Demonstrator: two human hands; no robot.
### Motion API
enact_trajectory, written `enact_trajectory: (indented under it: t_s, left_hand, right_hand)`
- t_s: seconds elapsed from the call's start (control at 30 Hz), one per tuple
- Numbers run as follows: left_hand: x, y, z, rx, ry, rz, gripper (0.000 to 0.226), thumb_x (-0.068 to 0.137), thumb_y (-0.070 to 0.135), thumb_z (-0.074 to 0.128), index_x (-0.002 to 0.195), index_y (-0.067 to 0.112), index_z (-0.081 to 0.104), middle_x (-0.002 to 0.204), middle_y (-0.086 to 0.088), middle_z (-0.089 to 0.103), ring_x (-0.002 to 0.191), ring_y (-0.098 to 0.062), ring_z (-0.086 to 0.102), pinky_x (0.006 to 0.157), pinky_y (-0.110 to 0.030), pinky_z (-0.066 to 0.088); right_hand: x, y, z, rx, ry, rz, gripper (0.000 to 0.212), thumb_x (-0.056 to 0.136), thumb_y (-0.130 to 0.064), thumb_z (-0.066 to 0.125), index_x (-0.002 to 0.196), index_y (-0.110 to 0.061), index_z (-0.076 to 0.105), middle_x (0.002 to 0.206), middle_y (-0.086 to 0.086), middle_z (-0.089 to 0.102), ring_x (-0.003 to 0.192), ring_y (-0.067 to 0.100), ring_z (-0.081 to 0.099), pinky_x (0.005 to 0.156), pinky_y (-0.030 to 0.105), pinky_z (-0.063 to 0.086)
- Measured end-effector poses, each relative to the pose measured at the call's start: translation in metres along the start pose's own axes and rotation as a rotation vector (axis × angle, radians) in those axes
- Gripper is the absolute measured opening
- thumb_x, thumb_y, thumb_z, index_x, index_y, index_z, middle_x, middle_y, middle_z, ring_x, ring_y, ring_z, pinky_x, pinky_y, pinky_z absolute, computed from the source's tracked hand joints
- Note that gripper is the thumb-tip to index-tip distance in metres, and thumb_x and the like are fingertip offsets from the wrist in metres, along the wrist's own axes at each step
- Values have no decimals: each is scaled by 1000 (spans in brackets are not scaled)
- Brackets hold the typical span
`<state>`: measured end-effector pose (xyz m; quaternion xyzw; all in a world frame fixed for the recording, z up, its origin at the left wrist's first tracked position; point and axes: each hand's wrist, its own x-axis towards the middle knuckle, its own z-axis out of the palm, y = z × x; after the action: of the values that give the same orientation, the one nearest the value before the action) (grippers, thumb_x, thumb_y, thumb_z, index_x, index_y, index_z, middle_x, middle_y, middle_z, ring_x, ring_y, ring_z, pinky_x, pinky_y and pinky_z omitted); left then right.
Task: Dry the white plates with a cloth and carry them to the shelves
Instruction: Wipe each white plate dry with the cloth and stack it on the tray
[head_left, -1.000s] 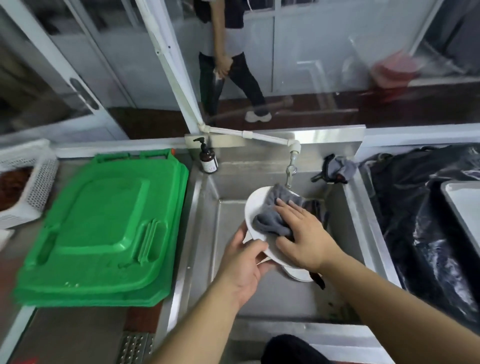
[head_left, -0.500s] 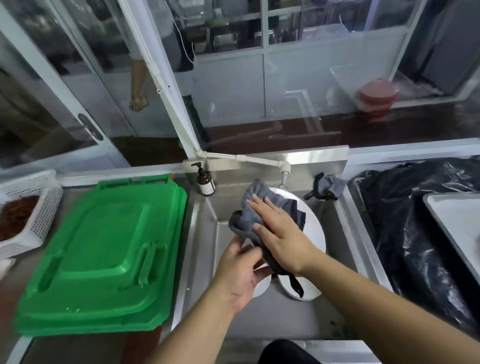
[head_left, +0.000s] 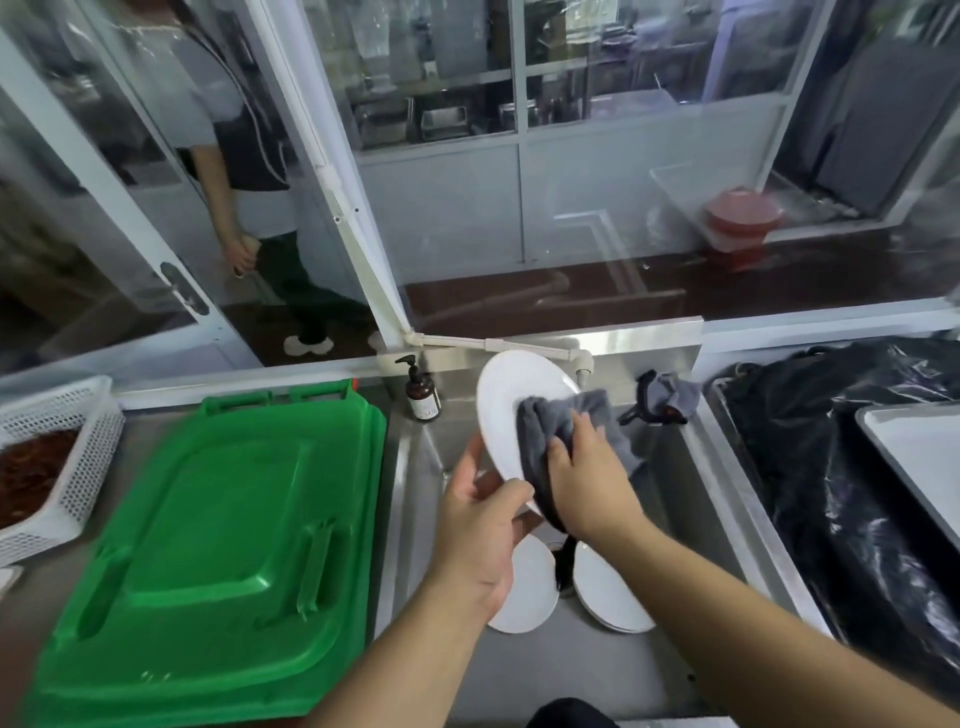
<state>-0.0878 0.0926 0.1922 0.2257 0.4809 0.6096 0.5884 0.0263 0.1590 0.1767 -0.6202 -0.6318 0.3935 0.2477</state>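
A green lid (head_left: 208, 545) covers the counter left of the steel sink (head_left: 727, 467); black bags (head_left: 841, 467) crowd the right rim. In the basin lie more plates (head_left: 608, 592), with bare steel nearer the front. Above them a white plate (head_left: 501, 410) stands tilted on edge. The left hand (head_left: 478, 525) pinches its lower rim. The right hand (head_left: 587, 478) presses a grey cloth (head_left: 545, 426) to its face, fingers curled into the cloth.

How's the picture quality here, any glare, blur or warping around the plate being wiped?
Head view: the held plate and grey cloth are fairly sharp; the glass behind shows reflections; the wide lens bends the window frames and stretches the forearms; the sink steel has a soft sheen.
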Motion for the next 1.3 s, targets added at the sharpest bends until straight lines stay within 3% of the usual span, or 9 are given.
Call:
enact_trajectory:
  t_s: [0.13, 0.27, 0.4, 0.47, 0.73, 0.83, 1.0, 1.13, 1.3]
  left_hand:
    - [3, -1, -5, 11, 13, -29, 67, 94, -17, 50, 132, 35, 69, 123, -14, 76, 112, -32, 75, 78, -35, 63]
    - [0, 2, -7, 30, -2, -74, 64, 98, -15, 50, 126, 38, 72, 118, -13, 78, 102, -28, 78, 72, -32, 63]
    - [-7, 1, -7, 70, -48, -96, 62, 98, -15, 48, 138, 29, 64, 111, -15, 78, 94, -26, 78, 71, -37, 63]
    - [-12, 2, -4, 68, -73, -107, 63, 96, -15, 51, 138, 28, 65, 115, -17, 77, 97, -28, 77, 75, -41, 63]
    - [-20, 9, 1, 42, -101, -86, 59, 85, -13, 58, 120, 31, 76, 114, -14, 78, 96, -30, 78, 77, -44, 64]
    - [-22, 7, 2, 23, -103, -61, 56, 75, -6, 62, 115, 30, 78, 106, -13, 79, 88, -24, 78, 75, -42, 64]
    - [-22, 9, -3, 26, -110, -27, 59, 70, -4, 64, 116, 31, 77, 104, -10, 78, 91, -25, 76, 75, -42, 63]
    - [-22, 15, -7, 49, -157, 4, 63, 72, -5, 62, 120, 34, 75, 109, -8, 77, 94, -24, 73, 80, -45, 62]
    - [-14, 22, -10, 99, -105, -44, 66, 71, -6, 64, 123, 34, 70, 107, -5, 79, 86, -25, 74, 71, -41, 62]
  right_hand:
    - [-33, -9, 17, 289, -61, 7, 37, 105, -26, 44, 140, -31, 55, 144, 0, 60, 132, 21, 56, 116, 43, 41]
    - [-35, -13, 13, 464, -108, -9, 50, 108, -27, 39, 157, -36, 47, 164, -13, 44, 155, 8, 31, 130, 40, 22]
    - [-19, -19, -2, 351, -143, -257, 54, 109, -14, 39, 144, -55, 42, 154, -37, 28, 146, -23, 14, 119, 6, 8]
    - [-9, -18, -11, 203, -156, -384, 56, 105, -18, 40, 151, -49, 38, 150, -44, 24, 143, -30, 8, 117, 3, 6]
    - [21, -6, -30, 50, 3, -354, 61, 111, -29, 50, 166, -26, 26, 173, -11, 21, 158, 2, 4, 131, 32, 7]
    - [29, -3, -38, 1, 69, -307, 64, 106, -38, 55, 164, -22, 33, 168, -2, 38, 158, 21, 28, 130, 46, 23]
    - [38, 7, -60, -21, 138, -89, 56, 98, -54, 61, 144, -22, 56, 139, 2, 67, 127, 27, 61, 100, 35, 44]
    - [42, 23, -76, 427, 48, 24, 26, 89, -53, 76, 90, -27, 76, 92, 1, 80, 88, 17, 75, 72, 30, 58]
    - [38, 37, -79, 673, -69, 92, 24, 91, -35, 82, 102, -13, 79, 102, 14, 81, 91, 28, 80, 77, 38, 64]
